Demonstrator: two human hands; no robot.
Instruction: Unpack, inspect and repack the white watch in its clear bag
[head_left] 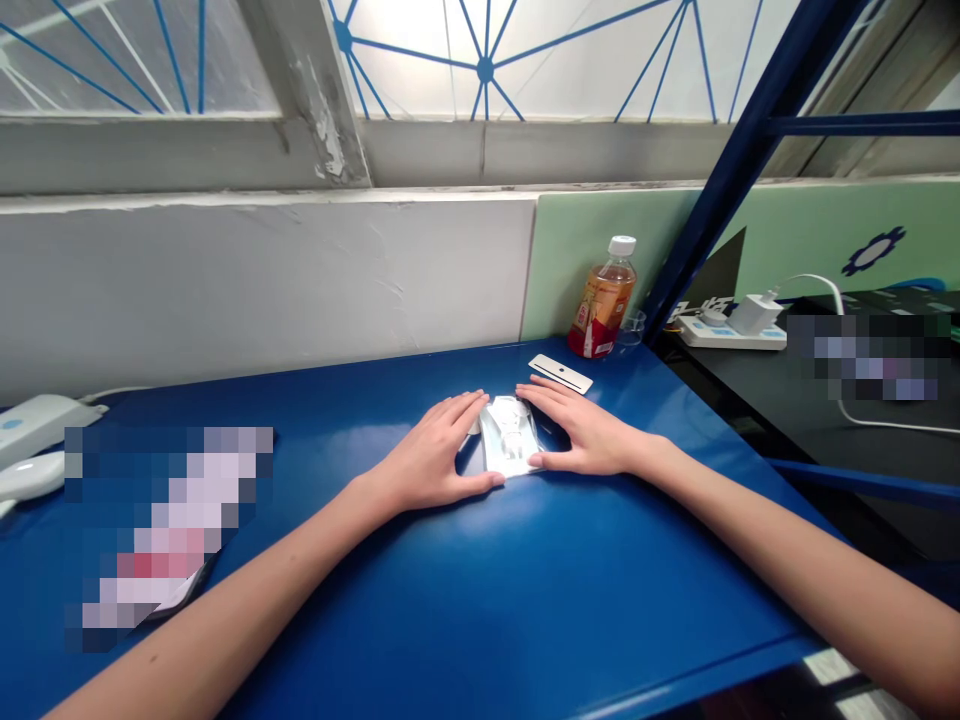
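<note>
A small clear plastic packet (pixel 513 440) lies on the blue table (pixel 450 600), with something white inside that looks like coiled earphones on a pale card. My left hand (pixel 439 455) rests along its left side, fingers stretched out and thumb tip by the lower left corner. On the other side is my right hand (pixel 581 430), its fingers extended past the top right and its thumb at the lower right edge. Both hands are open and frame the packet. Just beyond my right fingertips lies a white card strip (pixel 561 374) with a dark slot.
A bottle of amber drink (pixel 602 300) with a white cap stands at the back right corner. A blurred-out flat thing (pixel 172 540) lies at left, near a white power strip (pixel 45 425). A blue metal post (pixel 750 170) rises at right, beside a black surface (pixel 847 450).
</note>
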